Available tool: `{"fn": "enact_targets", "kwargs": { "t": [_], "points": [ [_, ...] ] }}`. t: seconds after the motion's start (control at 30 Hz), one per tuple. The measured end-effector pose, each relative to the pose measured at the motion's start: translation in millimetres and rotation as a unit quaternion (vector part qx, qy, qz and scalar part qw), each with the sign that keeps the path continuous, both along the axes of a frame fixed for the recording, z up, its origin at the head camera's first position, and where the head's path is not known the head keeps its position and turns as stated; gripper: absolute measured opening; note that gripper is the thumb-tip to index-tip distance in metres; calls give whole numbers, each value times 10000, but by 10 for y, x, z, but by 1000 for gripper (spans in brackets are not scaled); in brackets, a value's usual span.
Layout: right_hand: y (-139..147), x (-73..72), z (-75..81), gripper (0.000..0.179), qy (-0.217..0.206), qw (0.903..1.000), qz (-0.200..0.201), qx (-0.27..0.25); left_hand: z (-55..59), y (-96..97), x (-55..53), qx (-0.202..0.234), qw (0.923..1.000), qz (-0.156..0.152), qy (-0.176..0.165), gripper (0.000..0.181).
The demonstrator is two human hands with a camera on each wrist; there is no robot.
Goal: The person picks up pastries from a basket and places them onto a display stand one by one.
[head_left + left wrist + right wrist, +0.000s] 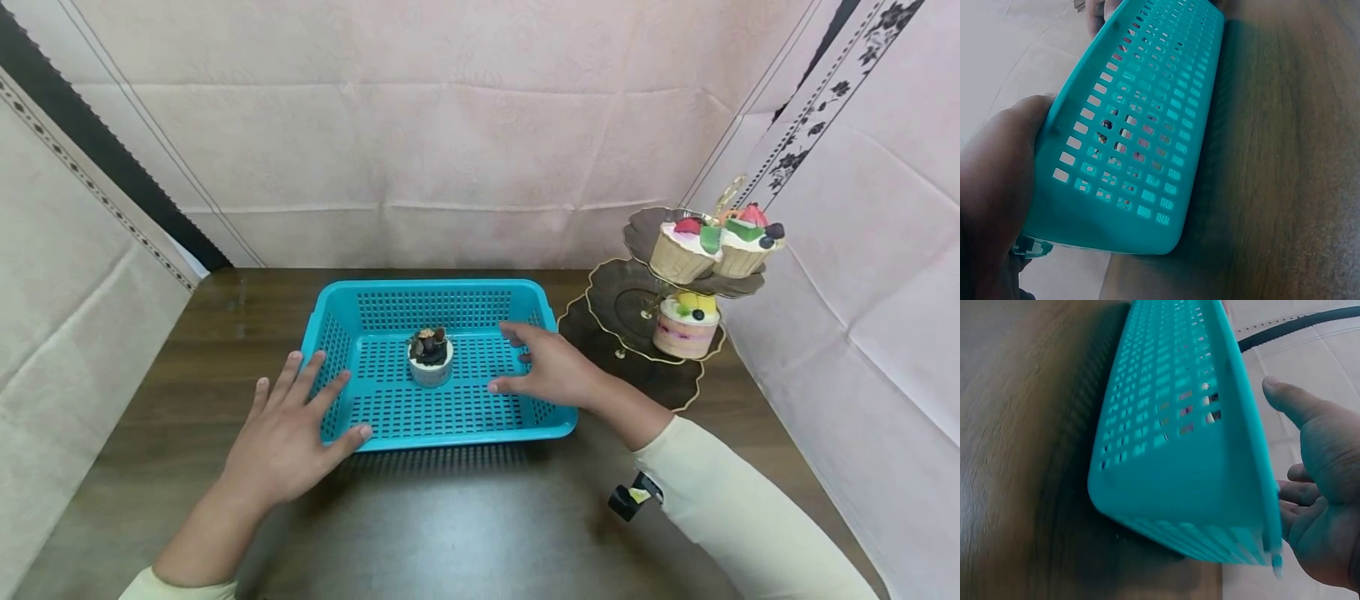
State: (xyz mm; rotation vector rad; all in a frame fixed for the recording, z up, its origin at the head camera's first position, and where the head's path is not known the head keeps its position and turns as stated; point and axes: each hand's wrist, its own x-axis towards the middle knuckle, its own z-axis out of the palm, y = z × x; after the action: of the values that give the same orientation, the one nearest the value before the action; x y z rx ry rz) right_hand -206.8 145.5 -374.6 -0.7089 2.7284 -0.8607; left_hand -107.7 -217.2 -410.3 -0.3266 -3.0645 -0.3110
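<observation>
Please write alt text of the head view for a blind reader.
A person's left hand at the near left corner of a blue basket, right hand over its right side. One dark-topped cake sits inside; to the right, a tiered stand holds three cakes.

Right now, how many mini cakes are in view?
4: a dark-topped mini cake in the turquoise basket, two fruit-topped cupcakes on the stand's top tier, and a yellow-topped layered cake on the middle tier. More may be hidden behind.

Head: above, facing forward-down, basket [465, 441] mid-frame | Left wrist: close, side-on, basket centre | Right wrist: likewise | Shared: basket
</observation>
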Motion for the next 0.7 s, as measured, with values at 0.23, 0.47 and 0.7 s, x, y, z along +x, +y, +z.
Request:
{"fn": "enact_targets", "kwargs": {
  "t": [0.23,0.47,0.7],
  "points": [
    [-166,-3,-47,95,50,9998,96,162,-11,-2,-5,17,10000,-9,11,95],
    [-257,-73,-136,97,1,9990,148,419,-14,-8,-1,-1,10000,-25,-8,94],
    [-365,-151,-178,99,10,9973,105,733,-26,-5,-8,-2,10000,-3,36,95]
  ]
}}
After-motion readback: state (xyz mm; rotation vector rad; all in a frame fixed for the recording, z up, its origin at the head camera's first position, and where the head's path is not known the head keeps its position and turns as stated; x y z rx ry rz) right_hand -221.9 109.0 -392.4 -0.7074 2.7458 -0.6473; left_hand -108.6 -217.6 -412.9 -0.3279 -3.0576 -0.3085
